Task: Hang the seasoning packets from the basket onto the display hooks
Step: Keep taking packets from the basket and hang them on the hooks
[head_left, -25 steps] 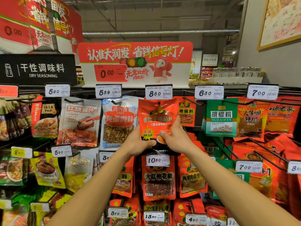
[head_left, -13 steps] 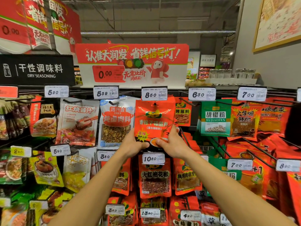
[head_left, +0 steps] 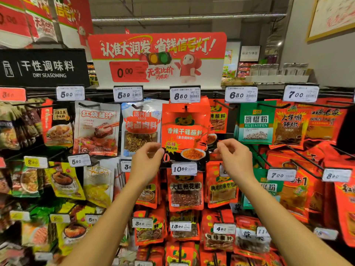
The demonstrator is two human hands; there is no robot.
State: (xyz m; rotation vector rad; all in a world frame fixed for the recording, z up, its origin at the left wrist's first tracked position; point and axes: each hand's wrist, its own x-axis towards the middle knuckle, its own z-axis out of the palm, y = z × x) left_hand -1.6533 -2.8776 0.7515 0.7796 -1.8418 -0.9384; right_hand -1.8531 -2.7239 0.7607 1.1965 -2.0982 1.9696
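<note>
A red seasoning packet (head_left: 185,131) hangs upright on a display hook (head_left: 185,107) in the top row of the rack, directly under the 8.50 price tag (head_left: 185,95), with the hook passing through the hole near its top edge. The left hand (head_left: 147,162) is at the packet's lower left corner, thumb and fingertips (head_left: 155,145) touching or just beside that edge in a loose pinch; whether they actually press on it cannot be told. The right hand (head_left: 235,159) is just beside the packet's lower right edge, fingers curled with a gap between thumb and forefinger, holding nothing. To the left of the packet hangs a white and red packet (head_left: 141,127) under the 5.39 tag (head_left: 128,94), and to the right a green pepper packet (head_left: 255,122) under the 6.30 tag (head_left: 241,94). Below the packet's bottom edge sits the 10.50 tag (head_left: 184,168).
</note>
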